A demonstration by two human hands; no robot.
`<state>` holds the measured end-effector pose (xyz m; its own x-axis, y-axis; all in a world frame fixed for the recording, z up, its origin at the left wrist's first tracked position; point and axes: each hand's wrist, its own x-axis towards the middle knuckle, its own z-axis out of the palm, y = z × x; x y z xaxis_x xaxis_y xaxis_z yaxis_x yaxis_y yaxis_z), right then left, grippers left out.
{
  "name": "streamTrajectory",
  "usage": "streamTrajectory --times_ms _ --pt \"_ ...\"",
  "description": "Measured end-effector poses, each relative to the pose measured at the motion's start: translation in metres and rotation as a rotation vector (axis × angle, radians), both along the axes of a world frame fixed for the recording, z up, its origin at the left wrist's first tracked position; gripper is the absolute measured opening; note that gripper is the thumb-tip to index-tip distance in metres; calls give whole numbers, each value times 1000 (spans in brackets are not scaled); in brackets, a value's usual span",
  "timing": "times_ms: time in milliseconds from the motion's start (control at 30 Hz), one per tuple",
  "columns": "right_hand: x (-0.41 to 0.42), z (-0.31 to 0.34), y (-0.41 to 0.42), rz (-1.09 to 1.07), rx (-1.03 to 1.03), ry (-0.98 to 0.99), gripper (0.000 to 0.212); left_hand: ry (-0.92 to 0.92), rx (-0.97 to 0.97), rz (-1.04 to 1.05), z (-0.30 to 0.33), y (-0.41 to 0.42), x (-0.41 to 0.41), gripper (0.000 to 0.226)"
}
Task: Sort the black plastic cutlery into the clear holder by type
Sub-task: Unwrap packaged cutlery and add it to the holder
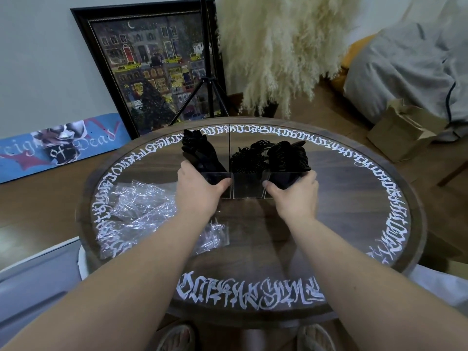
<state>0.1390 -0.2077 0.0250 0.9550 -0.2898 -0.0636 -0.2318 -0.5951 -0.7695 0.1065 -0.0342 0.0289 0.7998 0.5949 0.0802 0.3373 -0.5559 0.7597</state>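
Observation:
A clear holder (247, 186) with three compartments stands near the middle of the round table (367, 198). Black knives (200, 150) fill its left compartment, black forks (249, 154) the middle one, black spoons (288, 154) the right one. My left hand (200, 191) grips the holder's left end, thumb on the front wall. Gripping the right end in the same way is my right hand (295, 196). The fingers behind the holder are hidden.
Crumpled clear plastic wrap (136, 211) lies on the table's left side. A thin clear divider (230, 145) rises behind the holder. Beyond the table are a tripod (210, 79), a framed picture (152, 69), pampas grass (283, 46) and a cardboard box (402, 130).

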Motion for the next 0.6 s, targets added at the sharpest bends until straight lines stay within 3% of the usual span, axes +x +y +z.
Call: streamTrajectory --times_ms 600 --pt "72 -3 -2 1 4 -34 70 -14 -7 -13 0 1 71 81"
